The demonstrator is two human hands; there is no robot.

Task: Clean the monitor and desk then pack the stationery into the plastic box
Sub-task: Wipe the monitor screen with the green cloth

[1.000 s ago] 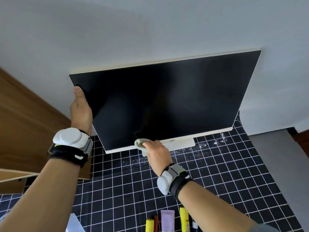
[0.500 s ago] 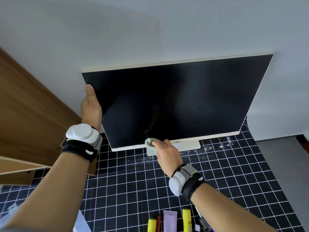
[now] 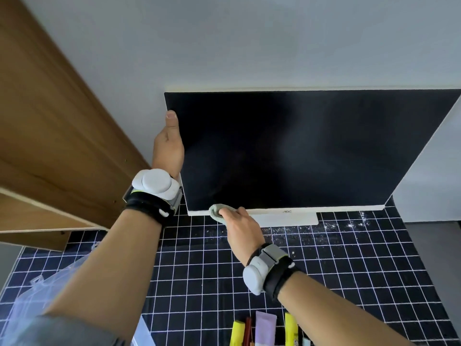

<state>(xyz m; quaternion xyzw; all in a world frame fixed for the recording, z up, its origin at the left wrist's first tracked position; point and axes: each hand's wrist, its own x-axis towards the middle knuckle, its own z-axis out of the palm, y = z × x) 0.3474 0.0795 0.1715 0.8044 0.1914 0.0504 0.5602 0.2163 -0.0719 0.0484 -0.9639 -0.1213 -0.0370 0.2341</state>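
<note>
Right hand has slid its cloth left along the monitor bottom edge; left hand grips the left edge. Desk, stationery remain.

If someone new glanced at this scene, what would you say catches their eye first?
The big dark monitor fills the upper right, standing against the pale wall. The left hand grips its left edge, while the right hand presses a grey-green cloth to the bottom left corner. Below, white specks litter the black grid mat near the stand.
</note>
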